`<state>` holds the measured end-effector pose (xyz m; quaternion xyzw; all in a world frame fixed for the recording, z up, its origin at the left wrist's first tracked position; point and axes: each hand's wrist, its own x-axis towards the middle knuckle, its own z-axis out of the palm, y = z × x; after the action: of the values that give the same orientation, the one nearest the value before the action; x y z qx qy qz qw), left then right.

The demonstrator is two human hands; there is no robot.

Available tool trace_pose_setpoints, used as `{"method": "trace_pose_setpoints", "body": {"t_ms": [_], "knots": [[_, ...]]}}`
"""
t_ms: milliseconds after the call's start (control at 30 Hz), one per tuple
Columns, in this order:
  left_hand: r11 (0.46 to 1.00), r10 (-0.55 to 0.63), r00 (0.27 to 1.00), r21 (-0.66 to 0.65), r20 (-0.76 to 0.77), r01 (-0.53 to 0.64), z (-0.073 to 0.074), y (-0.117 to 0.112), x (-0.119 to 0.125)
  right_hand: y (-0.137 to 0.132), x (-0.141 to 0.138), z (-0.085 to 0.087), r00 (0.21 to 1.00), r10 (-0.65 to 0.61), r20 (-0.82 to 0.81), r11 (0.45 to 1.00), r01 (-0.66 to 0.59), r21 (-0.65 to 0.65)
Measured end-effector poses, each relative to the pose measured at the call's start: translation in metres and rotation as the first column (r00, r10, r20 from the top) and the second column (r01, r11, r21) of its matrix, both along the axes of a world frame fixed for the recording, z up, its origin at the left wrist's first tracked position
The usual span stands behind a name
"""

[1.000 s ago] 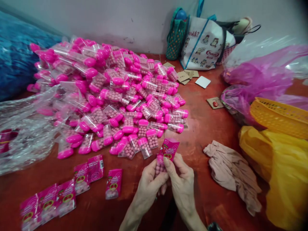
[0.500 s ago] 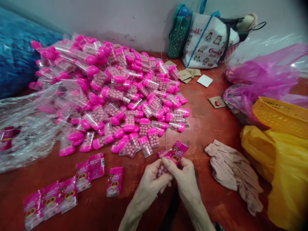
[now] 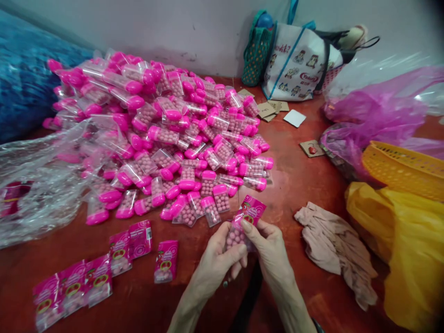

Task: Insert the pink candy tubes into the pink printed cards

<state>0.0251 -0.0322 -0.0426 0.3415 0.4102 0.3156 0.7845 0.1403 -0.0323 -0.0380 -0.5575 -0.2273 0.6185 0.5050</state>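
Between my hands is a small clear container of pink candy balls (image 3: 236, 237), with a pink printed sleeve (image 3: 252, 207) at its upper end. My left hand (image 3: 215, 261) is closed around the container's left side and lower part. With thumb and fingers, my right hand (image 3: 272, 249) pinches the sleeve on the right; fingers partly hide where sleeve and container meet. Just beyond lies a large heap of clear candy containers with bright pink caps (image 3: 163, 134). To the left, a sleeved candy pack (image 3: 165, 262) lies apart from several more sleeved packs (image 3: 99, 280).
Clear plastic sheeting (image 3: 45, 185) and a blue bag (image 3: 24, 78) are at left. A crumpled cloth (image 3: 335, 245), yellow bag (image 3: 414, 259), yellow basket (image 3: 402, 169) and purple bag (image 3: 378, 101) lie right. Cardboard pieces (image 3: 267, 111) and a white tote bag (image 3: 294, 62) are near the wall.
The sleeve has shifted slightly left and up in my fingers, and more of the candy-filled container shows. My left fingers have opened a little around it. The heap and packs stay put.
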Motion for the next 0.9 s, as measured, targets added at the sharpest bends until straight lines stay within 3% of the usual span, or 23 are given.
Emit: {"method": "trace_pose_setpoints", "body": {"t_ms": [267, 533, 767, 900], "knots": [[0.998, 0.062, 0.998, -0.001, -0.013, -0.062, -0.002, -0.006, 0.006, -0.006, -0.009, 0.000, 0.995, -0.094, 0.044, 0.993, 0.097, -0.061], [1.000, -0.025, 0.999, 0.017, -0.042, 0.026, 0.001, 0.000, 0.000, 0.004, 0.007, 0.001, 0.993, -0.111, -0.035, 0.994, 0.111, -0.006], [0.999, 0.028, 0.998, 0.044, -0.062, -0.026, -0.004, -0.005, 0.001, 0.000, -0.007, -0.003, 0.983, -0.182, -0.008, 0.980, 0.180, -0.080], [0.995, 0.078, 0.992, 0.069, -0.095, -0.072, -0.004, -0.005, 0.004, -0.003, -0.010, -0.003, 0.969, -0.227, -0.101, 0.970, 0.216, -0.107]]}}
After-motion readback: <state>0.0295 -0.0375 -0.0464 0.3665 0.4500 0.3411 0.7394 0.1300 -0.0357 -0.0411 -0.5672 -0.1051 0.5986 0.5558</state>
